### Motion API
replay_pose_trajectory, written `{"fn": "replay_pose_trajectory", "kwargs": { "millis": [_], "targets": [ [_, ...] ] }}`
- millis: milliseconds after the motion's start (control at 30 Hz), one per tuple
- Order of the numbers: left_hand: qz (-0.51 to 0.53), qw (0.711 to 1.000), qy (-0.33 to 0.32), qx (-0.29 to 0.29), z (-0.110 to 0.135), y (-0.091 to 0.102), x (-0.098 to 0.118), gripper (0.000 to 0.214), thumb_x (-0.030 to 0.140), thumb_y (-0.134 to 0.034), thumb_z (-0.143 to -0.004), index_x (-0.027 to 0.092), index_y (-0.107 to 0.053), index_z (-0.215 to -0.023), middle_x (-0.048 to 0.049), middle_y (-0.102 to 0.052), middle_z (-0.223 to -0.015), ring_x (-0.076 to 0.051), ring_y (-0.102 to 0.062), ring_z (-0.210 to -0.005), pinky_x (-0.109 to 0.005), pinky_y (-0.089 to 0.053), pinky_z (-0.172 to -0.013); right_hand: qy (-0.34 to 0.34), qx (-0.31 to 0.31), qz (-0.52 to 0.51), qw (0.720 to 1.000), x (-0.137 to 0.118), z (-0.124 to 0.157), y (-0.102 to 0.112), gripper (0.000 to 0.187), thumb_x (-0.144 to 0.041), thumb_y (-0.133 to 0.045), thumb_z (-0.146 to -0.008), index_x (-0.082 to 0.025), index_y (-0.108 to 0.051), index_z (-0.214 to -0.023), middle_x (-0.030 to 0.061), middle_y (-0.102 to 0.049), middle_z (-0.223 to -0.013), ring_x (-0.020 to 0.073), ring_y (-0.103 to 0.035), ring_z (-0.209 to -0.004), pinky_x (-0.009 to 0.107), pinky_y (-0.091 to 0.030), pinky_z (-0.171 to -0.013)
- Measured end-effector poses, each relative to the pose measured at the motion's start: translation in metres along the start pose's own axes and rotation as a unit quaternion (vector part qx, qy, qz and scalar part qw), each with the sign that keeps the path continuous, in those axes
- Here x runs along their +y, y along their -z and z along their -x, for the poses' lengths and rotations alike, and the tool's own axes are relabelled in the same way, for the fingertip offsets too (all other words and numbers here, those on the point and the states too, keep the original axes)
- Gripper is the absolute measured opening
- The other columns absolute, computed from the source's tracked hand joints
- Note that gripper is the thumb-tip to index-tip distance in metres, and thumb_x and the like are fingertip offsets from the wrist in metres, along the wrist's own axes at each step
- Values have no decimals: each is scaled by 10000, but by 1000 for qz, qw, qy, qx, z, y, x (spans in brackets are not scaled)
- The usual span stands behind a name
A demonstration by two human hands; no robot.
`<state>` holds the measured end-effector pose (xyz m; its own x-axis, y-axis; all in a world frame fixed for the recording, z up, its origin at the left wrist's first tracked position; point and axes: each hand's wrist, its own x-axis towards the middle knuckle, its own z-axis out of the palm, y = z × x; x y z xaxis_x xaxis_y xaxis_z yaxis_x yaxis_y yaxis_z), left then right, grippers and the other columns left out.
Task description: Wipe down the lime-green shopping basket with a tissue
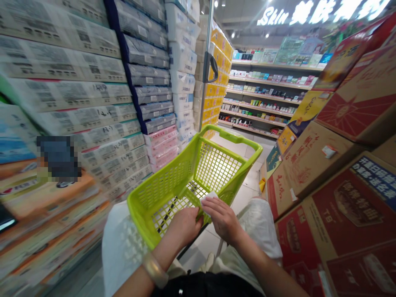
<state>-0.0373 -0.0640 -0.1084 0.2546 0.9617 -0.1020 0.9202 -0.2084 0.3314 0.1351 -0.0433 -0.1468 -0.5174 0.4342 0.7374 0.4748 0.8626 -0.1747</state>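
A lime-green plastic shopping basket (pixel 173 175) with lattice sides, resembling a cart basket, stands tilted in front of me between my knees. My left hand (pixel 185 226) is closed at the near rim of the basket, its fingertips partly hidden behind the edge. A gold-coloured bangle (pixel 154 270) circles my left wrist. Beside it, my right hand (pixel 222 218) presses a small white tissue (pixel 204 207) against the same near rim, fingers laid over it. Through the lattice floor of the basket, dark frame bars and pale tiles show.
Stacked paper packs (pixel 93 95) wall the left side. Red and brown cartons (pixel 337 214) crowd the right. A metal pole with a black handle (pixel 210 68) rises beyond the basket. Shelves of small boxed goods (pixel 272 78) line the back. A pixelated dark patch (pixel 60 159) covers something at left.
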Motion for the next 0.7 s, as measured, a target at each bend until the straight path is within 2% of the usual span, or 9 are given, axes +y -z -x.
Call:
{"fn": "replay_pose_trajectory", "kwargs": {
  "millis": [100, 300, 467, 600, 700],
  "targets": [
    [0, 1000, -5, 5, -1, 0, 1, 235, 287, -439, -914, 194, -653, -941, -100, -743, -964, -245, -688, -929, -321, -470, -777, -32, 11, 23, 999, 8, -4, 3, 430, -58, -430, -907, -229, -604, -1261, 76, -697, -1209, 192, -605, -1203, 424, -493, -1044],
    [-16, 1000, -2, -4, -1, -1, 1, 245, 283, -426, -917, 178, -644, -957, -117, -737, -967, -254, -683, -945, -334, -475, -791, -2, -75, 20, 997, 13, -6, 8, 448, -68, -431, -909, -227, -571, -1303, 66, -644, -1301, 202, -530, -1289, 445, -437, -1099],
    [-2, 1000, -12, 12, -1, -2, 0, 245, 271, -429, -905, 177, -654, -932, -114, -738, -961, -255, -685, -926, -338, -479, -785, -32, -35, 54, 997, 19, -5, 10, 464, -34, -388, -918, -206, -562, -1313, 80, -653, -1287, 196, -539, -1281, 443, -441, -1096],
    [-5, 1000, 7, -5, -1, -1, 0, 260, 279, -434, -908, 161, -664, -930, -142, -737, -985, -266, -686, -940, -340, -479, -780, 8, -80, 28, 996, 8, -7, 6, 452, -61, -394, -927, -211, -557, -1321, 71, -653, -1291, 188, -551, -1269, 416, -445, -1095],
    [-7, 1000, 5, -6, 0, 0, 0, 249, 278, -441, -905, 166, -662, -927, -135, -737, -986, -263, -685, -941, -336, -478, -776, 8, -69, 36, 997, 13, -9, 7, 452, -52, -387, -927, -210, -567, -1310, 68, -662, -1277, 194, -568, -1250, 423, -461, -1080]
  ]
}}
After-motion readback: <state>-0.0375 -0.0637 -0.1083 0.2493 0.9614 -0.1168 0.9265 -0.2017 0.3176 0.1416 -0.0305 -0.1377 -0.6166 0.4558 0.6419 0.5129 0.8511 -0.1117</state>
